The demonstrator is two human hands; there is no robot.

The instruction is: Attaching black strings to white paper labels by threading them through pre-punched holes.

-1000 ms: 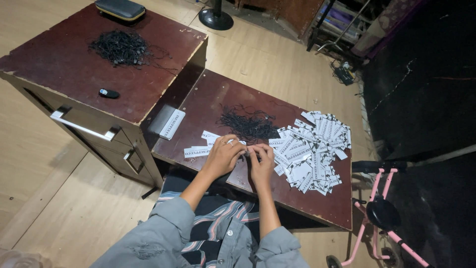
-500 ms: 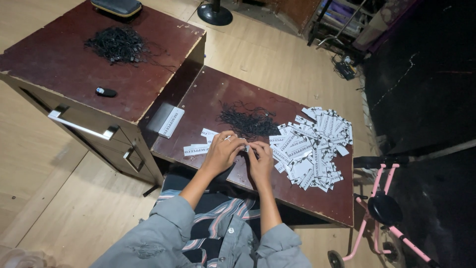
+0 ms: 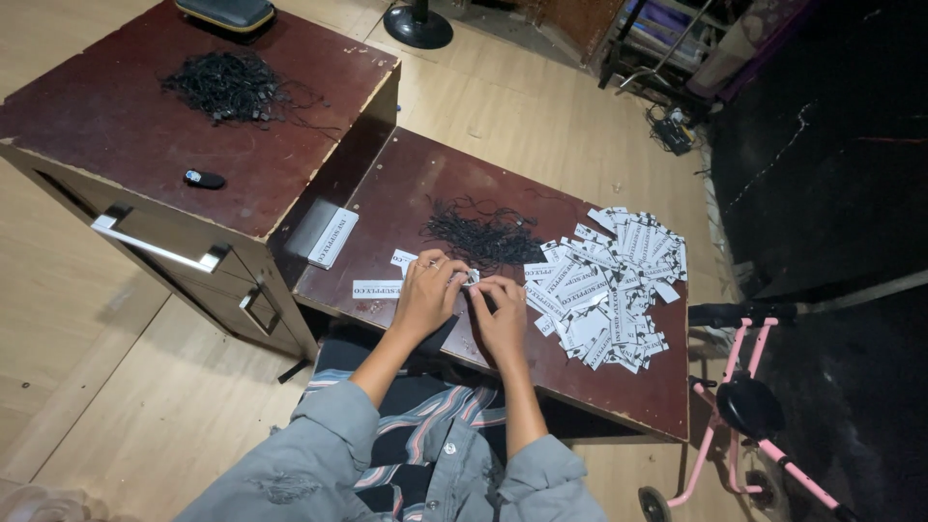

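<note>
A wooden floor holds two dark brown tables. On the low table (image 3: 406,184), left to right: one white rectangular tag (image 3: 333,238), the left hand (image 3: 425,295) and right hand (image 3: 503,319) meeting, fingers pinched together on a small white tag (image 3: 471,277), black strings (image 3: 483,237) just behind, then a heap of white tags (image 3: 609,285).

Small white paper tag (image 3: 471,277) — pinched between fingertips, just above the low table (image 3: 416,184).
</note>
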